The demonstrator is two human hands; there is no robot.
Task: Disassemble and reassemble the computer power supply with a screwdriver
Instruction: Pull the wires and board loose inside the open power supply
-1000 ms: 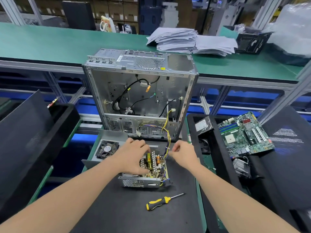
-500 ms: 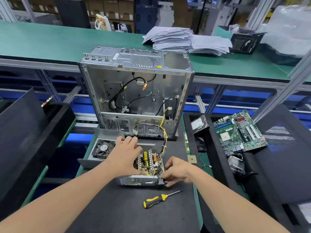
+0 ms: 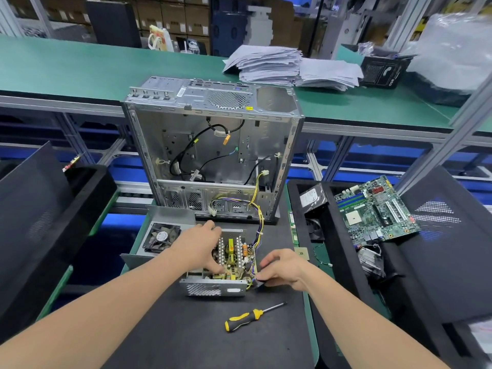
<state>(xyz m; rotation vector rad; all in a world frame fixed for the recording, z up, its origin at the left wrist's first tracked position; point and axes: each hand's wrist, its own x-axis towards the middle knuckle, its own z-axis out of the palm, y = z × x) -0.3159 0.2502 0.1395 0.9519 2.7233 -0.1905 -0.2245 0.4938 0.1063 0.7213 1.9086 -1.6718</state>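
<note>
Head view. At the middle of the black mat (image 3: pixel 173 336): power supply (image 3: pixel 217 288), lid off, board and heat sinks bare, perforated wall toward the camera. Over its left half, left hand (image 3: pixel 198 249): lies palm down, fingers fairly straight and reaching the far edge, thumb down on the near part of the board, curled round nothing. At its near right corner, right hand (image 3: pixel 282 267): pinches a small dark piece (image 3: pixel 259 283) between thumb and fingertips, right against that corner; too small to tell what. From the supply's right side, yellow and black wires (image 3: pixel 257 209) up into the case (image 3: pixel 213 145), standing open just behind. Just left of the supply, grey cover (image 3: pixel 170 217) with fan (image 3: pixel 161 237) inside. Nearer the camera, apart from both hands, screwdriver (image 3: pixel 250 316) flat on the mat, yellow and black handle to the left, tip to the right. To the right, at a black tray (image 3: pixel 295 187), motherboard (image 3: pixel 372 209) and drive (image 3: pixel 311 197). On the green bench (image 3: pixel 80 67) behind, papers (image 3: pixel 287 66).
</note>
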